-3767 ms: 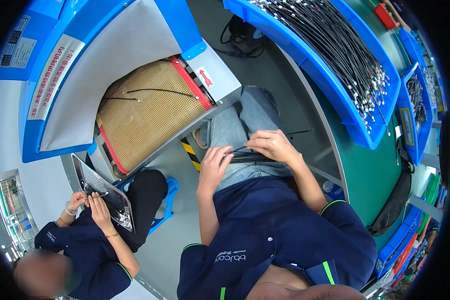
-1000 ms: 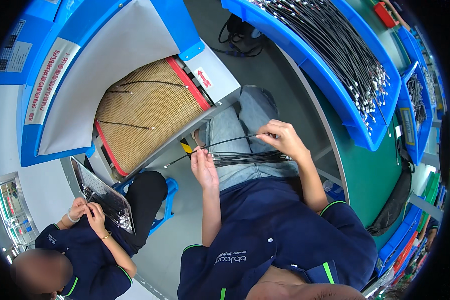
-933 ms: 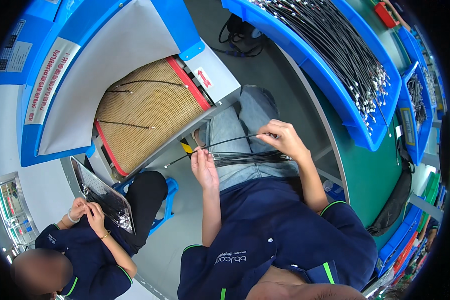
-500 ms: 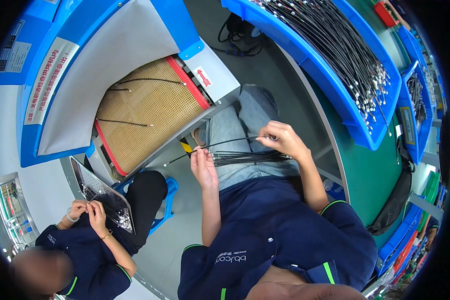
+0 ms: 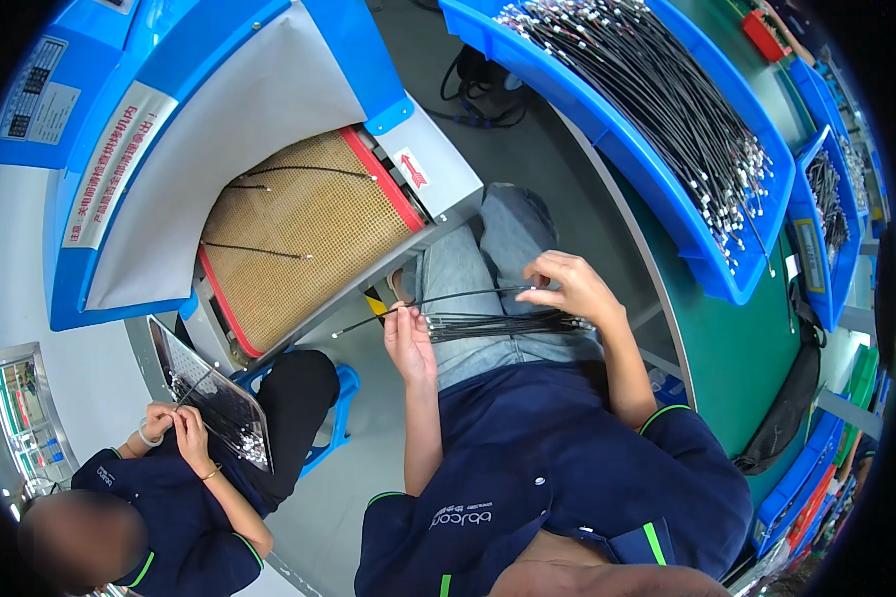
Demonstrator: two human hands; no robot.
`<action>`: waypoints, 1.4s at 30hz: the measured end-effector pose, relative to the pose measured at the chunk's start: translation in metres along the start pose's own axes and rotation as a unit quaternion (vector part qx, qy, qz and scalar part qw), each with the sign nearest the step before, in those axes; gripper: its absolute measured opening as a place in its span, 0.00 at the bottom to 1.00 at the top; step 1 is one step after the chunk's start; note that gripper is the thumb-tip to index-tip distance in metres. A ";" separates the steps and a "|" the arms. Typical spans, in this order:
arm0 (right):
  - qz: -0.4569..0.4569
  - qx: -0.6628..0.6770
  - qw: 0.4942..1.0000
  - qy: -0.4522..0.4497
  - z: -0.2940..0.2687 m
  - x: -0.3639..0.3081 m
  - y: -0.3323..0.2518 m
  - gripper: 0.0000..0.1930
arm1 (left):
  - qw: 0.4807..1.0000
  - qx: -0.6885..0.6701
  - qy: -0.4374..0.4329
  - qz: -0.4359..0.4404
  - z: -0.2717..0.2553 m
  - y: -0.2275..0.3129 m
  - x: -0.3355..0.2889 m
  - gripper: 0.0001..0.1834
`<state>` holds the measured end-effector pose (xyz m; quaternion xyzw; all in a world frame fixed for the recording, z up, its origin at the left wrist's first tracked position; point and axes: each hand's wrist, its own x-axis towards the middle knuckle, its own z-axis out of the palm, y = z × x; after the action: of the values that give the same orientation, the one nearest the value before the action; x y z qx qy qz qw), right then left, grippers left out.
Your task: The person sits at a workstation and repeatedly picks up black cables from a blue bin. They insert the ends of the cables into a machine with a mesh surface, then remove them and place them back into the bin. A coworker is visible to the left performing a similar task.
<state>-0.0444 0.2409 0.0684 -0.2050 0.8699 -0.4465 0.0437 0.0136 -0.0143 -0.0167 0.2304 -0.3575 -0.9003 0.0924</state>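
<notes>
My left hand [image 5: 409, 343] is closed in a pinch on a thin black cable [image 5: 458, 296], whose left end, with a small pale connector, sticks out past the fingers. The cable runs slightly upward to my right hand [image 5: 575, 287]. There the thumb and curved fingers stand apart, and the cable's right end lies by the thumb. Below it a bundle of black cables [image 5: 513, 324] with small white connectors lies across my lap, under both hands.
At the left, a blue oven-like machine [image 5: 343, 60] has a mesh conveyor belt [image 5: 309, 224] carrying several cables. A large blue bin [image 5: 607, 114] of cables stands on the green table [image 5: 732, 368] at right. A seated co-worker handles cables over a tray [image 5: 219, 383].
The fingers of my right hand have parted from their pinch at the cable's right end. My left hand keeps its hold. The whole view has shifted slightly.
</notes>
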 end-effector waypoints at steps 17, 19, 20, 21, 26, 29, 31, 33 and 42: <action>-0.057 -0.125 0.985 -0.101 0.029 0.041 -0.025 0.09 | 0.999 -0.021 -0.001 -0.035 0.009 -0.003 0.000 0.07; -0.056 -0.128 0.984 -0.110 0.032 0.042 -0.024 0.09 | 0.999 -0.022 0.003 -0.035 0.007 -0.003 0.000 0.07; -0.059 -0.127 0.984 -0.109 0.034 0.042 -0.023 0.08 | 0.999 -0.023 0.004 -0.037 0.007 -0.002 0.001 0.07; -0.061 -0.126 0.984 -0.108 0.036 0.043 -0.022 0.08 | 0.999 -0.025 0.008 -0.037 0.007 -0.002 0.001 0.07; -0.057 -0.125 0.986 -0.096 0.038 0.057 -0.027 0.07 | 0.998 0.030 0.007 -0.047 0.006 -0.002 0.004 0.10; -0.051 -0.120 0.988 -0.080 0.044 0.076 -0.032 0.07 | 0.986 0.155 -0.033 -0.058 -0.004 -0.010 0.006 0.12; -0.057 -0.106 0.991 -0.059 0.050 0.094 -0.035 0.07 | 0.964 0.248 -0.074 -0.062 -0.011 -0.018 0.005 0.12; -0.076 -0.079 0.994 -0.032 0.062 0.115 -0.036 0.07 | 0.927 0.353 -0.121 -0.042 -0.024 -0.029 0.004 0.11; -0.029 -0.039 0.999 0.007 0.115 0.200 -0.043 0.07 | 0.741 0.617 -0.230 0.130 -0.030 -0.038 -0.011 0.18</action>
<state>-0.1832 0.0526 0.0550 -0.2285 0.8806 -0.4148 0.0164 0.0374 -0.0007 -0.0580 -0.0261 -0.8719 -0.4875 -0.0391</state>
